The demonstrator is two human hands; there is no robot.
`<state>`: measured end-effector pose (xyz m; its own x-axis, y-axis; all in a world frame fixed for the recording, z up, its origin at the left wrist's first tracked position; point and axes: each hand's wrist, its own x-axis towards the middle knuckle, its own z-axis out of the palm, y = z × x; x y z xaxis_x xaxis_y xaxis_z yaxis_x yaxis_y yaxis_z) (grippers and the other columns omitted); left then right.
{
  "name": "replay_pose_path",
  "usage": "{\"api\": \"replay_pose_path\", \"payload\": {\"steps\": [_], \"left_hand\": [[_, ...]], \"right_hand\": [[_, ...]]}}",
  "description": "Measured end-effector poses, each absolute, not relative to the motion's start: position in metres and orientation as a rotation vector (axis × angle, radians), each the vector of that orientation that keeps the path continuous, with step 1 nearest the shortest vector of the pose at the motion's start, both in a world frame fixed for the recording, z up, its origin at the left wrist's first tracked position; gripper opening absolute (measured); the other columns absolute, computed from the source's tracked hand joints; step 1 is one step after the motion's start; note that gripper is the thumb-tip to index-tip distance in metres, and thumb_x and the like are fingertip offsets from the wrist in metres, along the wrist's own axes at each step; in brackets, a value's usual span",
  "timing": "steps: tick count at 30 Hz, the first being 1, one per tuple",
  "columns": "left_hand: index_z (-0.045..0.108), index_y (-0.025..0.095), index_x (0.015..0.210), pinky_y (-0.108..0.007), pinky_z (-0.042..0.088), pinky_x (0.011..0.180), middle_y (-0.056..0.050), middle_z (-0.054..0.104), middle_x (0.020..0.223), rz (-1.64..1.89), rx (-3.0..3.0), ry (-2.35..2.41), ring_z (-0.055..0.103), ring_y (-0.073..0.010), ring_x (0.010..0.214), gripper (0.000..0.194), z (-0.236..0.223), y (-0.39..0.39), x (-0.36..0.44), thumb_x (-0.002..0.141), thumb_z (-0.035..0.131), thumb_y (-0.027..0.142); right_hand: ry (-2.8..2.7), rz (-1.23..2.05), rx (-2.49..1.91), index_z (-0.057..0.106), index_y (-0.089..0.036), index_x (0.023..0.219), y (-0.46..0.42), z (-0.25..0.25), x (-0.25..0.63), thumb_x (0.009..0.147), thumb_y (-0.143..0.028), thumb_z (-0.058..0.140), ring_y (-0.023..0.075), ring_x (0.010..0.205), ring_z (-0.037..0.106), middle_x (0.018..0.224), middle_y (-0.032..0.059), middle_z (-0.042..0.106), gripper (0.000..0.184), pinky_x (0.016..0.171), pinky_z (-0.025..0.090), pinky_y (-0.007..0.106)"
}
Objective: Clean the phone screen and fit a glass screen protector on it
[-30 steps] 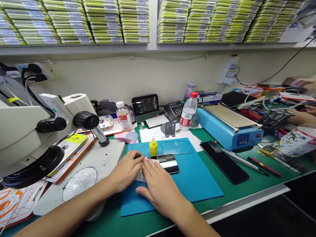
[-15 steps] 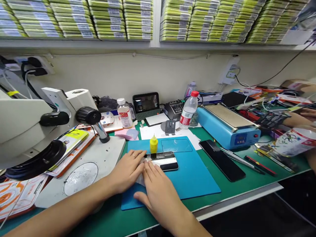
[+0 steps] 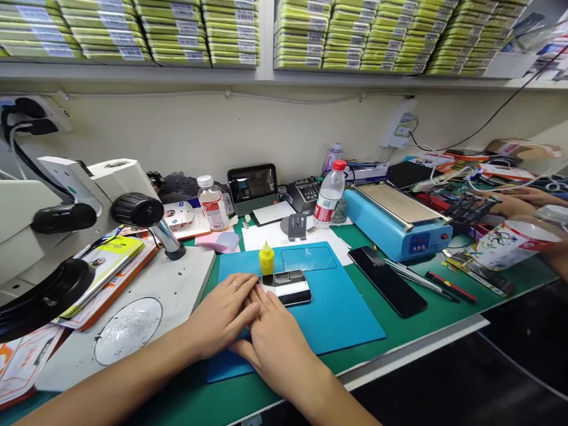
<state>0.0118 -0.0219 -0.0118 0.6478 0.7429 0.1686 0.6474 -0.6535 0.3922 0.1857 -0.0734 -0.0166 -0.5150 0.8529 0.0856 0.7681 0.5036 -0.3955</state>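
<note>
One phone body juts beyond fingertips of left hand and right hand, both flattened, fingers together.

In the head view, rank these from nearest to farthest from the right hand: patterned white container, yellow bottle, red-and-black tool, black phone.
From the right hand:
1. yellow bottle, just beyond the fingers
2. black phone, to the right
3. red-and-black tool, past the phone
4. patterned white container, far right
</note>
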Motion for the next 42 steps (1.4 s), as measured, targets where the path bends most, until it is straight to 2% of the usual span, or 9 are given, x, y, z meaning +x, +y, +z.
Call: {"api": "replay_pose_path", "payload": {"steps": [7,10,17,20,24,30,36,39,42], "left_hand": [[0.048,0.015,0.151,-0.051,0.046,0.118,-0.014,0.054,0.154,0.441,2.53,1.138,0.051,-0.0292,0.14,0.055,-0.014,-0.021,0.01,0.108,0.034,0.046],[0.049,0.016,0.151,-0.05,0.046,0.118,-0.014,0.054,0.154,0.445,2.54,1.135,0.051,-0.0289,0.14,0.054,-0.015,-0.021,0.009,0.108,0.034,0.047],[0.052,0.017,0.148,-0.049,0.047,0.117,-0.013,0.054,0.154,0.449,2.585,1.147,0.052,-0.0289,0.14,0.051,-0.017,-0.019,0.007,0.109,0.032,0.043],[0.051,0.013,0.148,-0.049,0.046,0.118,-0.015,0.054,0.153,0.409,2.612,1.149,0.052,-0.0296,0.14,0.05,-0.018,-0.019,0.007,0.107,0.035,0.037],[0.048,0.01,0.149,-0.051,0.047,0.117,-0.017,0.051,0.155,0.37,2.62,1.189,0.051,-0.0331,0.141,0.055,-0.018,-0.018,0.007,0.104,0.044,0.041],[0.047,0.013,0.149,-0.053,0.048,0.116,-0.017,0.054,0.152,0.403,2.63,1.162,0.051,-0.0347,0.139,0.06,-0.021,-0.016,0.008,0.1,0.054,0.046],[0.044,0.017,0.15,-0.053,0.048,0.114,-0.013,0.058,0.149,0.43,2.631,1.148,0.051,-0.034,0.137,0.06,-0.026,-0.012,0.006,0.098,0.059,0.044],[0.045,0.022,0.148,-0.05,0.05,0.111,-0.01,0.061,0.146,0.466,2.623,1.135,0.054,-0.0319,0.133,0.055,-0.029,-0.012,0.006,0.099,0.06,0.042],[0.046,0.025,0.147,-0.049,0.051,0.109,-0.009,0.062,0.144,0.518,2.591,1.162,0.056,-0.0312,0.131,0.053,-0.032,-0.012,0.005,0.099,0.062,0.04]], "right_hand": [[-2.461,0.44,-1.42,0.037,-0.004,0.159,-0.076,-0.018,0.185,0.097,-0.059,0.058,0.035,0.156,0.03,0.167,0.0222,0.03,0.086,0.127,0.031,0.052],[-2.466,0.402,-1.403,0.035,-0.003,0.16,-0.073,-0.018,0.185,0.1,-0.058,0.053,0.0334,0.157,0.028,0.167,0.0223,0.03,0.084,0.128,0.028,0.05],[-2.496,0.365,-1.378,0.039,-0.008,0.159,-0.081,-0.019,0.216,0.101,-0.058,0.049,0.0313,0.154,0.035,0.166,0.0164,0.034,0.077,0.126,0.033,0.05],[-2.495,0.324,-1.419,0.042,-0.008,0.157,-0.082,-0.017,0.23,0.103,-0.056,0.047,0.0309,0.153,0.037,0.164,0.016,0.038,0.073,0.126,0.034,0.053],[-2.504,0.236,-1.444,0.042,-0.006,0.157,-0.079,-0.018,0.241,0.1,-0.055,0.053,0.0328,0.151,0.04,0.163,0.0194,0.04,0.076,0.124,0.038,0.054],[-2.467,0.139,-1.606,0.043,-0.004,0.156,-0.064,-0.021,0.264,0.103,-0.057,0.045,0.0361,0.151,0.04,0.162,0.0216,0.041,0.075,0.123,0.037,0.059],[-2.449,0.105,-1.659,0.042,0.004,0.155,-0.064,-0.024,0.241,0.097,-0.064,0.052,0.0418,0.151,0.038,0.162,0.0289,0.035,0.089,0.123,0.036,0.058],[-2.485,0.205,-1.544,0.04,0.0,0.157,-0.069,-0.02,0.228,0.097,-0.067,0.049,0.0377,0.153,0.036,0.164,0.024,0.034,0.09,0.125,0.034,0.054],[-2.485,0.279,-1.559,0.039,-0.003,0.158,-0.07,-0.013,0.228,0.101,-0.063,0.046,0.0358,0.154,0.034,0.164,0.0208,0.034,0.083,0.126,0.032,0.057]]}}
